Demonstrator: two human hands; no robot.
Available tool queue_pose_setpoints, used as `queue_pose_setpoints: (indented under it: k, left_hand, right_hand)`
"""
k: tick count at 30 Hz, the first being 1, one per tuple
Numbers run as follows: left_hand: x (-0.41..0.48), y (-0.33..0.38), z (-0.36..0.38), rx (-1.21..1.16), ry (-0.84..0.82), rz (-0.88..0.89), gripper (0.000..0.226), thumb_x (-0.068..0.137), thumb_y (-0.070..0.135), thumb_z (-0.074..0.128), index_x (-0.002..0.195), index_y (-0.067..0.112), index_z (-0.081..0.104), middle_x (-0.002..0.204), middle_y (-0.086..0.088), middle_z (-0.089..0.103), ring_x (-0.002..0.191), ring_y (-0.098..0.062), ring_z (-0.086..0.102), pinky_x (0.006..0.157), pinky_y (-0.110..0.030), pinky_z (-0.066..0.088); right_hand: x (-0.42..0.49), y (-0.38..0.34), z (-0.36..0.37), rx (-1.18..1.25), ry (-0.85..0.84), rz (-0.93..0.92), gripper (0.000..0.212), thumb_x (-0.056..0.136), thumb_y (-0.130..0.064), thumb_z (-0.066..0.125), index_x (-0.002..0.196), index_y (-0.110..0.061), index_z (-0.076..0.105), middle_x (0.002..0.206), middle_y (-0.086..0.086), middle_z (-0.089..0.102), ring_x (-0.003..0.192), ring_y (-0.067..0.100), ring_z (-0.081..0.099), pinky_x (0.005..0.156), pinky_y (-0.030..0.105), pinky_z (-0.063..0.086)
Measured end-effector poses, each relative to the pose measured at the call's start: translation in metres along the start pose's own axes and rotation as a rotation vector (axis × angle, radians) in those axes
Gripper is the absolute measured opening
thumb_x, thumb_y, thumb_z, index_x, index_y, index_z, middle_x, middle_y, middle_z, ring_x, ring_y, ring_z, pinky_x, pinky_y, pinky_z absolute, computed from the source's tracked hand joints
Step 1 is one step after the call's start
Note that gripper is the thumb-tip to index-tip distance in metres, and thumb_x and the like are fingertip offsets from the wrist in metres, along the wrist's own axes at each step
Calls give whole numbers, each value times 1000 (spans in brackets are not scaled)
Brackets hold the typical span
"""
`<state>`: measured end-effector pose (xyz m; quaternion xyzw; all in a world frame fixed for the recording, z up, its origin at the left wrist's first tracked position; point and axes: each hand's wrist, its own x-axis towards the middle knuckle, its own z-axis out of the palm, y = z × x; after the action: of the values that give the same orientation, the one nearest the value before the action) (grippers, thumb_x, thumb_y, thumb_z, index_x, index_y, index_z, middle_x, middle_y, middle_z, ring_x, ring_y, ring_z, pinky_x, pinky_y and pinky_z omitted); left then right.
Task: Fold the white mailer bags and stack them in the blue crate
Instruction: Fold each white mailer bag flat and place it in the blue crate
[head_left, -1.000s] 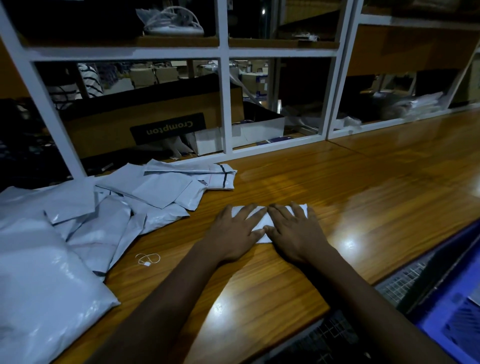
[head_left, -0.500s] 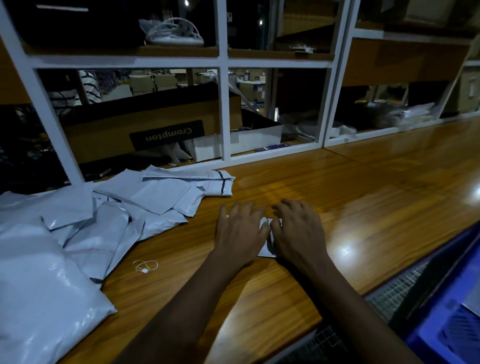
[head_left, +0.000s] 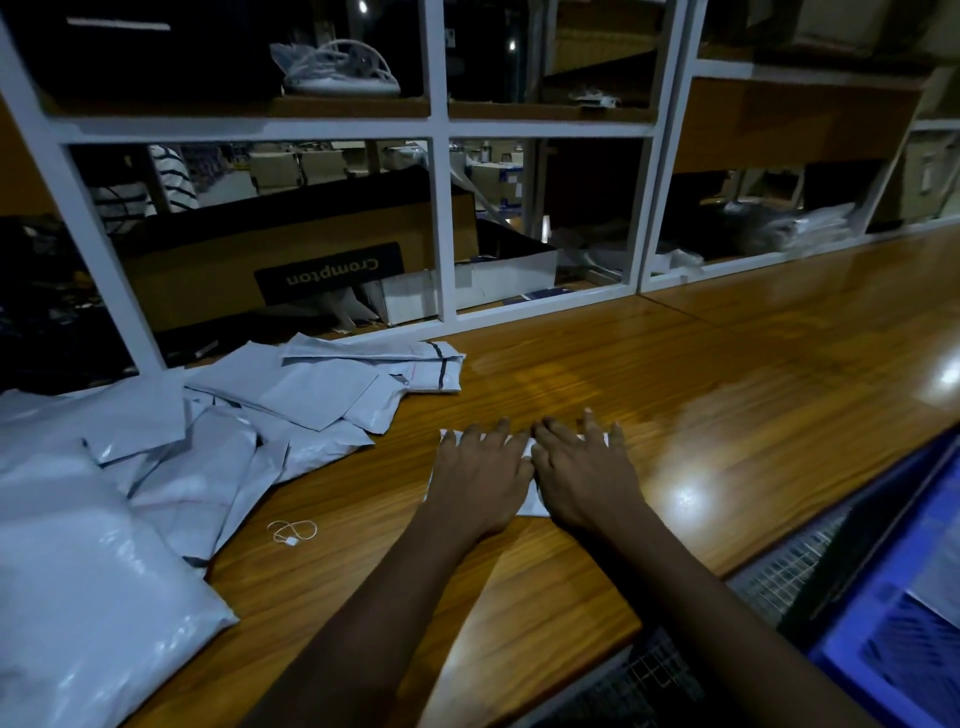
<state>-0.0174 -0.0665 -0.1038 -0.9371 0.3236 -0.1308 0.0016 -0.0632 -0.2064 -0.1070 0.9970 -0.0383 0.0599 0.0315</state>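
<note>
A folded white mailer bag (head_left: 531, 501) lies flat on the wooden counter (head_left: 727, 415), mostly covered by both hands. My left hand (head_left: 480, 473) presses on its left half with straight, spread fingers. My right hand (head_left: 584, 475) presses on its right half the same way, beside the left. A loose pile of unfolded white mailer bags (head_left: 249, 415) spreads over the counter's left side. The blue crate (head_left: 893, 623) sits low at the bottom right, below the counter edge, with something pale inside it.
A large stuffed white bag (head_left: 78, 597) fills the near left corner. A small white cord loop (head_left: 292, 532) lies in front of the pile. White shelf frames (head_left: 441, 234) with a "Crompton" carton (head_left: 291, 260) back the counter. A wire mesh surface (head_left: 779, 571) lies beside the crate.
Both hands drew together over the bag half a second ago, then spread apart again across it; now more of the bag's far edge shows beyond the fingertips.
</note>
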Motion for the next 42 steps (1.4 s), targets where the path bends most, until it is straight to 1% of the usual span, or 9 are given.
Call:
queue_pose_setpoints:
  k: [6,10,13,16,21,26,30,36,42]
  left_hand:
    - [3,2,-22,-116,97,-151,39,99,39,34,109,28,70,108,4,69,104,-20,58,93,-40,34]
    - [10,0,-21,-156,254,-203,32,97,35,40,107,28,71,110,7,69,105,-18,58,95,-41,36]
    - [16,-2,-16,-125,237,-165,36,99,36,37,124,31,63,130,6,62,122,-20,52,103,-45,35]
    - [20,-8,0,-9,25,-157,62,98,47,8,153,27,30,159,-8,30,146,-37,22,113,-62,18]
    - [35,-16,9,-45,-158,-185,60,105,47,14,159,21,6,165,-14,3,150,-42,-1,113,-67,-1]
    - [29,-15,14,57,-89,-148,79,89,53,-10,158,20,12,164,-16,13,149,-43,8,113,-68,4]
    - [30,-15,12,21,-80,-182,63,102,48,10,158,20,15,163,-15,16,149,-42,11,113,-67,8]
    - [19,-5,-1,-23,173,-255,75,92,47,1,146,18,44,152,-12,43,145,-38,28,114,-65,13]
    - [10,4,-9,13,124,-259,51,101,42,40,148,21,39,159,-7,30,149,-35,15,116,-59,10]
  right_hand:
    - [-7,-1,-6,73,85,52,57,87,-41,15,109,-25,65,132,-2,62,146,39,31,116,61,17]
    - [6,2,-15,191,209,96,41,91,-35,26,90,-22,65,107,0,68,118,34,55,107,52,36]
    - [17,-8,-15,73,133,44,42,97,-36,31,119,-19,62,135,8,56,128,41,47,108,58,36]
    - [21,-12,-5,47,24,100,64,100,-46,8,152,-18,32,161,16,27,147,46,19,113,66,17]
    - [33,-8,-9,142,-86,144,62,106,-50,15,161,-23,6,167,17,-3,150,48,-8,113,73,-4]
    - [32,-7,-1,97,-33,113,62,105,-50,18,161,-23,10,167,16,4,150,49,-2,113,73,2]
    - [27,-10,-5,49,9,117,61,104,-47,20,157,-18,24,164,18,20,148,50,13,112,72,9]
    - [10,-19,-8,54,260,8,58,92,-36,26,117,-5,68,128,20,65,123,46,56,100,62,43]
    - [7,-23,-1,15,97,59,94,84,-51,-17,151,-14,38,158,17,34,148,44,21,115,66,13]
